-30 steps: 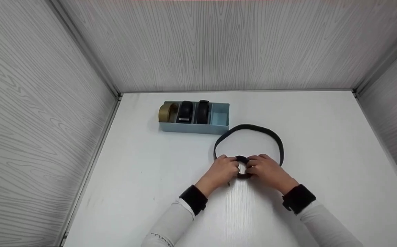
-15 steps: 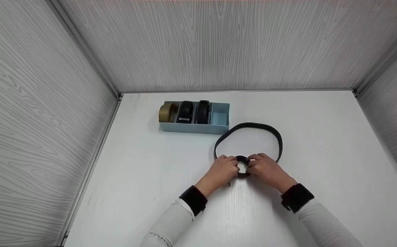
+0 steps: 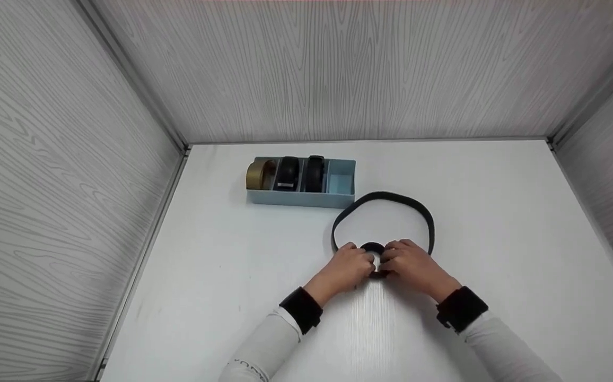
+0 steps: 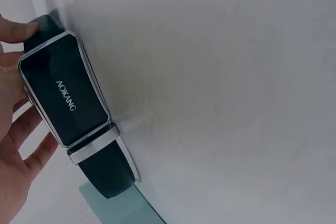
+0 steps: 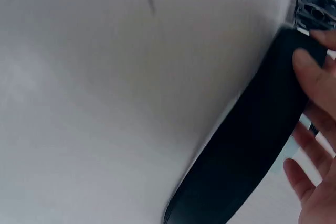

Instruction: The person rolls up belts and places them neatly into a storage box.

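Observation:
A black leather belt [image 3: 428, 217] stands on its edge on the white table. One part forms a small ring [image 3: 373, 247] between the hands; the rest makes a wide loop beyond them. Its buckle [image 4: 65, 90], dark with a silver frame and the word AOKANG, shows in the left wrist view. My left hand [image 3: 347, 266] pinches the belt beside the buckle, the thumb on the strap. From the other side my right hand [image 3: 410, 265] pinches the strap [image 5: 247, 129], thumb flat against it. The fingertips inside the ring are partly hidden in the head view.
A light blue divided box [image 3: 301, 199] stands behind the belt, near the loop's left side. In it, from the left, sit a tan rolled belt [image 3: 256, 175] and two black rolled belts [image 3: 288, 172]; the right compartment shows its bare bottom. Wood-grain panels [image 3: 306, 69] enclose the table.
My left hand has shifted slightly right and nearer the person, around the small ring. The wide loop has wobbled a little in shape. The right hand has barely moved; the box stays put.

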Demonstrator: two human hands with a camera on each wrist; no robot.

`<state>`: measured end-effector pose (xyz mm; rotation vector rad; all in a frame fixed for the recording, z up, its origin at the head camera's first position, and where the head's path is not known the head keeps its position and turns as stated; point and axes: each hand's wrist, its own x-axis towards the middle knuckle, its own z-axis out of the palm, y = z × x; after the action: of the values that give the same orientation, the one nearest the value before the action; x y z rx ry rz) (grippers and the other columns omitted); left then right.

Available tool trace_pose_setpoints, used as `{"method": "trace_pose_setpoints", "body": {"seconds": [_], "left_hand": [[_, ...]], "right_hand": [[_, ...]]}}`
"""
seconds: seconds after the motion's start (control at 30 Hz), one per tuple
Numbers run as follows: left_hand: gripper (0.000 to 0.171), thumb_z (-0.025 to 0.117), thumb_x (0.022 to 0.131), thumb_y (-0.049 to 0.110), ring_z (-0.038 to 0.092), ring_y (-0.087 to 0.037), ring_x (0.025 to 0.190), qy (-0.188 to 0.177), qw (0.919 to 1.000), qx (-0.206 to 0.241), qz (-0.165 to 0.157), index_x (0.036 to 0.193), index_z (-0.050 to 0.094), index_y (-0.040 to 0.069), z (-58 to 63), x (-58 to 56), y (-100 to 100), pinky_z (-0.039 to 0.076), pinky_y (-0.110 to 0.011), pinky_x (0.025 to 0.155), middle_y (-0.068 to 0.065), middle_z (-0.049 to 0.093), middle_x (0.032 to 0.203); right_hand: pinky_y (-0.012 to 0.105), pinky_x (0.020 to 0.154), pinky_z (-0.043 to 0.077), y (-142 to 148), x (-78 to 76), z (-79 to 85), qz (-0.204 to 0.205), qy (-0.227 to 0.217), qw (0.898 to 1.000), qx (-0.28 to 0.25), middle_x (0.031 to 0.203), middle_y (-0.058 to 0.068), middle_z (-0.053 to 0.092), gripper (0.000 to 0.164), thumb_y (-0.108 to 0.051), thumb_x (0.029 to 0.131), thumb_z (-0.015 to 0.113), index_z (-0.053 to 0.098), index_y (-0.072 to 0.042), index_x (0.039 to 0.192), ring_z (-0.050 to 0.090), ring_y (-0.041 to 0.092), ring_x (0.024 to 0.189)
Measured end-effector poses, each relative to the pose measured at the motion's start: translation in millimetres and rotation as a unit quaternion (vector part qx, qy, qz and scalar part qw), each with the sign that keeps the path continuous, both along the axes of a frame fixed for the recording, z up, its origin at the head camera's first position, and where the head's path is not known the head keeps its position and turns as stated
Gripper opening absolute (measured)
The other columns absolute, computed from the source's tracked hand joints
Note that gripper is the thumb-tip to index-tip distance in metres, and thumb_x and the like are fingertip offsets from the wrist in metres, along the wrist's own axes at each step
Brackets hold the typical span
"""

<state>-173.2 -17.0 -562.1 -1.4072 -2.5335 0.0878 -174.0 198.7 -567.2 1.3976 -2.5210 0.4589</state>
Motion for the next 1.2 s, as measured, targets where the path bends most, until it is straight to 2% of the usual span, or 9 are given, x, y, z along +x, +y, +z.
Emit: {"method": "trace_pose_setpoints", "body": {"seconds": [0.17,0.27,0.33,0.57,0.7,0.83,0.93,1.03,1.2], "left_hand": [[0.016,0.063,0.090,0.023,0.061,-0.010,0.081,-0.016,0.9998,-0.008,-0.012,0.082,0.075,0.027,2.4,-7.4,-2.8,0.044,-0.030,0.074,0.012,0.066,0.090],[0.018,0.060,0.092,0.023,0.062,-0.009,0.083,-0.015,0.9998,-0.011,-0.007,0.084,0.076,0.027,3.5,-8.1,-2.2,0.043,-0.030,0.074,0.010,0.066,0.091],[0.017,0.061,0.092,0.022,0.062,-0.009,0.084,-0.013,0.9998,-0.015,0.000,0.085,0.076,0.026,3.9,-7.2,-1.3,0.043,-0.030,0.073,0.009,0.066,0.092],[0.015,0.062,0.092,0.026,0.060,-0.010,0.088,-0.007,0.9996,-0.029,0.003,0.087,0.076,0.028,-0.1,-3.2,1.3,0.043,-0.032,0.077,0.011,0.066,0.091],[0.015,0.062,0.090,0.030,0.060,-0.011,0.086,-0.016,0.9996,-0.023,-0.002,0.082,0.075,0.028,-0.2,-5.5,-0.4,0.043,-0.032,0.078,0.013,0.066,0.088],[0.016,0.063,0.087,0.036,0.061,-0.011,0.083,-0.026,0.9993,-0.026,-0.005,0.080,0.075,0.027,1.5,-8.3,-2.0,0.043,-0.034,0.080,0.013,0.065,0.085],[0.015,0.065,0.087,0.035,0.062,-0.010,0.083,-0.033,0.9991,-0.025,-0.004,0.081,0.075,0.027,2.5,-7.6,-2.2,0.043,-0.033,0.080,0.012,0.066,0.087],[0.011,0.067,0.088,0.028,0.062,-0.010,0.085,-0.034,0.9993,-0.016,0.002,0.083,0.076,0.025,2.6,-4.1,-0.7,0.043,-0.031,0.081,0.010,0.067,0.089],[0.015,0.065,0.090,0.017,0.061,-0.009,0.082,-0.005,1.0000,-0.001,-0.004,0.081,0.075,0.025,2.7,4.1,6.0,0.044,-0.031,0.080,0.010,0.066,0.087]], "right_hand": [[0.046,0.091,0.046,8.0,-2.0,0.2,0.019,0.008,1.000,0.006,0.096,0.001,0.070,0.026,0.002,0.066,0.083,0.078,-0.013,0.087,0.061,0.028,0.112],[0.044,0.088,0.048,6.6,-2.1,-2.0,0.025,0.013,1.000,-0.011,0.089,0.002,0.068,0.025,0.006,0.065,0.080,0.077,-0.013,0.082,0.062,0.030,0.106],[0.043,0.083,0.049,4.1,-1.4,-3.9,0.013,0.020,0.999,-0.025,0.084,0.002,0.065,0.025,0.006,0.064,0.079,0.077,-0.014,0.078,0.062,0.031,0.100],[0.040,0.073,0.045,-5.2,4.8,-3.5,-0.030,0.034,0.999,-0.015,0.076,0.000,0.060,0.015,-0.008,0.067,0.083,0.077,-0.019,0.076,0.058,0.029,0.090],[0.040,0.076,0.045,-4.0,3.5,0.8,-0.018,0.015,1.000,0.004,0.085,-0.002,0.067,0.017,-0.012,0.067,0.085,0.077,-0.016,0.081,0.060,0.025,0.095],[0.043,0.081,0.047,2.1,0.0,3.6,0.010,-0.013,1.000,0.013,0.098,0.000,0.071,0.023,-0.007,0.068,0.084,0.077,-0.013,0.089,0.063,0.022,0.103],[0.043,0.079,0.048,3.1,-0.6,3.1,0.017,-0.017,1.000,0.013,0.093,-0.001,0.070,0.024,0.000,0.068,0.081,0.077,-0.015,0.087,0.064,0.019,0.095],[0.039,0.073,0.046,0.8,2.5,2.2,0.002,-0.012,1.000,0.010,0.080,-0.004,0.066,0.023,0.000,0.067,0.080,0.075,-0.018,0.079,0.061,0.015,0.079],[0.034,0.062,0.039,-5.7,11.9,4.1,-0.033,-0.021,0.999,0.011,0.068,-0.005,0.063,0.017,-0.007,0.065,0.084,0.074,-0.019,0.073,0.055,0.011,0.060]]}}
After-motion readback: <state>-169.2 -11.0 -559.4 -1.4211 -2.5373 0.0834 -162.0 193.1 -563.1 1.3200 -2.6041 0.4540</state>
